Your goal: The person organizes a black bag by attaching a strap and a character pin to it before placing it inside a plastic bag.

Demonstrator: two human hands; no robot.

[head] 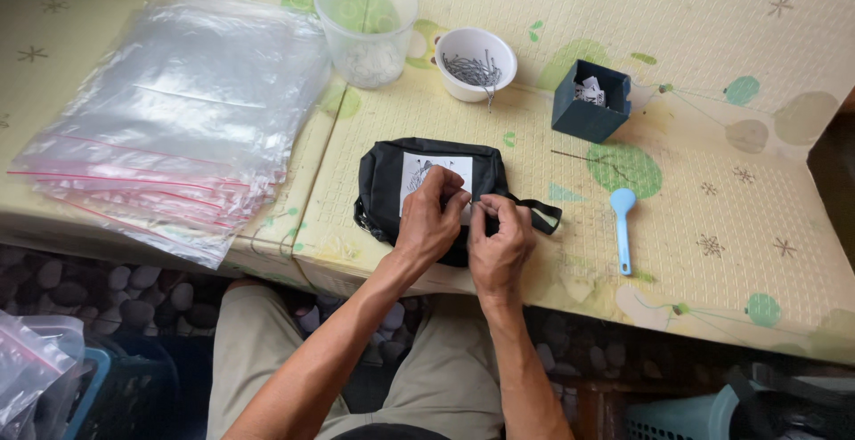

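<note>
**Two hands at the flap of a black pouch**

Nearest to me are the person's knees in khaki trousers (267, 351), and from there both forearms reach up to the near edge of the tabletop (712, 182). The left hand (430, 217) and the right hand (499, 235) meet on a small black pouch (383, 182) that lies at that edge, a white printed card (419, 173) on its top face. Both hands have fingertips pressed together in a pinch at the card's right side; what they pinch is too small to tell, possibly a pin. It looks as if the card is being fastened to the pouch, a step that calls for fine, steady fingers.

Farther off stand a white bowl of thin metal pins (476, 64), a clear plastic cup (365, 21) and a dark blue box with paper slips (588, 101). A light blue spoon (622, 226) lies to the right, and a stack of clear zip bags (169, 128) fills the left.

The hands cover the pouch's near side. More bags and a basket below are cut off.
</note>
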